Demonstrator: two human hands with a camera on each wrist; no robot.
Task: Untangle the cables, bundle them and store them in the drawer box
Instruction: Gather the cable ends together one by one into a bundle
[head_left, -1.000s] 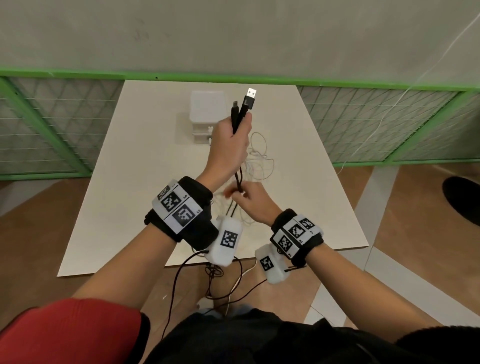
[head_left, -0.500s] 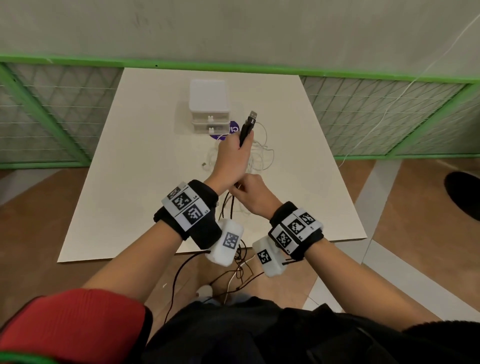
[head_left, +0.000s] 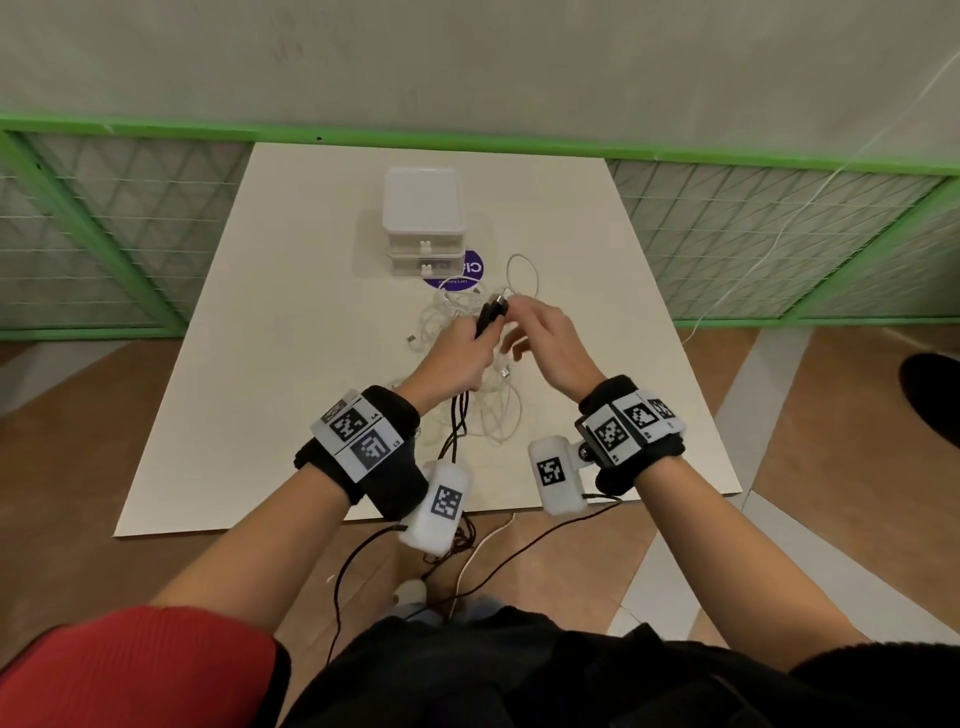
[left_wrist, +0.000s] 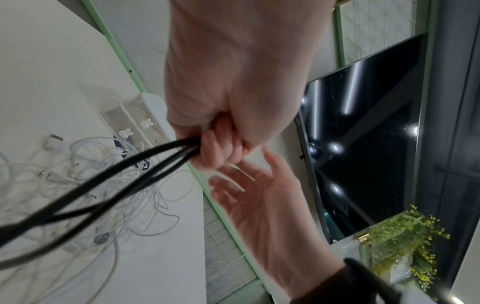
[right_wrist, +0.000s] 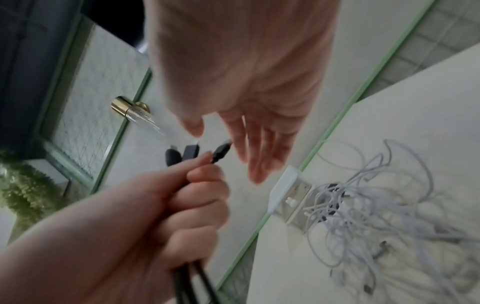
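My left hand (head_left: 462, 353) grips a black cable (head_left: 457, 415) in a fist, its plug ends (head_left: 493, 312) sticking up past the knuckles. In the left wrist view the black cable (left_wrist: 124, 174) runs out of my left hand (left_wrist: 221, 127) in doubled strands. My right hand (head_left: 540, 338) hovers beside the plugs with fingers spread and relaxed, holding nothing. In the right wrist view my right hand (right_wrist: 254, 144) hangs open just above the black plugs (right_wrist: 197, 152). A tangle of white cables (head_left: 467, 322) lies on the table. The white drawer box (head_left: 423, 221) stands behind it, drawers closed.
The white table (head_left: 234, 389) is bordered by a green-framed mesh fence (head_left: 104, 234) at the back and sides. A round purple sticker (head_left: 467, 270) lies by the box. Thin dark wires (head_left: 363, 551) from the wrist cameras hang below the table's front edge.
My left hand has come down from high above the table to just over the white tangle. My right hand let go of the black cable below and moved up to the plugs.
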